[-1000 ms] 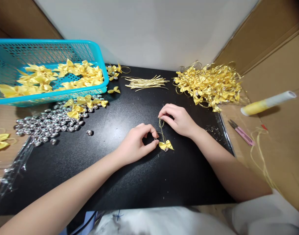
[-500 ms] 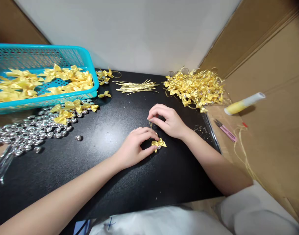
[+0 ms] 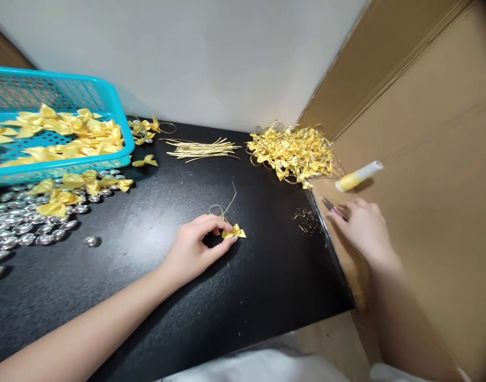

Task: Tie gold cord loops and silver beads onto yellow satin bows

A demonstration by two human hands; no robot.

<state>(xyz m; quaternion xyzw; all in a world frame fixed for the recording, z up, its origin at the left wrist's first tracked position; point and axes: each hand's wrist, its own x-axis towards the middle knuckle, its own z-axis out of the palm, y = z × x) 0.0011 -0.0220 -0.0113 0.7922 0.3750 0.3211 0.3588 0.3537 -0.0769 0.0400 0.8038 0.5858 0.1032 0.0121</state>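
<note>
Between the thumb and fingers of my left hand (image 3: 193, 244) is a small yellow ribbon bow (image 3: 238, 231), pinched against the black tabletop. A thin gold cord (image 3: 229, 204) loops up from behind it, one end standing free. Off the table's right edge, my right hand (image 3: 366, 228) has its fingers closed over a pair of pink-handled thread snips (image 3: 334, 209). The snips' dark blades stick out toward the table, while most of the handle is hidden under the hand. Slight blur softens the right hand.
A turquoise basket (image 3: 126, 135) of yellow bows stands at left. Silver beads (image 3: 22, 228) and several bows lie before it. Gold cords (image 3: 203, 149) lie at the back, beside a heap of finished bows (image 3: 293, 151). A yellow-white tube (image 3: 358, 176) is at right, near cord scraps (image 3: 304, 220).
My right hand has let go of the gold cord and moved right onto the thread snips. My left hand still pinches the bow. The view has shifted to the right.
</note>
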